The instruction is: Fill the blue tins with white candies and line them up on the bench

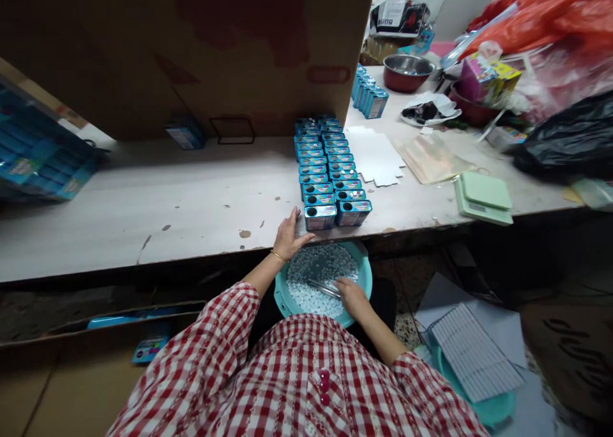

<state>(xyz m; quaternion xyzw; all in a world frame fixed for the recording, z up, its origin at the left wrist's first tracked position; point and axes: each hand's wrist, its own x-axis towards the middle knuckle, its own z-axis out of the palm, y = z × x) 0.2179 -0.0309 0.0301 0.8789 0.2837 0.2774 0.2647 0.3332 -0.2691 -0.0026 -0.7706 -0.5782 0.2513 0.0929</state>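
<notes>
Fingers spread, my left hand (288, 236) rests at the table's front edge, close to the nearest small blue tin (320, 217) of two long rows. The tins stand upright, and dark round openings show on the tops of many. Below the edge, a turquoise basin (368, 277) on my lap holds many small white pieces (306, 293). My right hand (353, 298) is closed around a slim shiny metal utensil (324, 288), which dips into the white pieces. Its exact kind is unclear.
A large cardboard box (230, 53) stands behind the tins. White paper sheets (376, 156), a pale green scale (483, 197) and a red-sided metal bowl (407, 76) lie to the right. Wrapped blue packs (43, 146) stand at left. An open carton (105, 367) is below left.
</notes>
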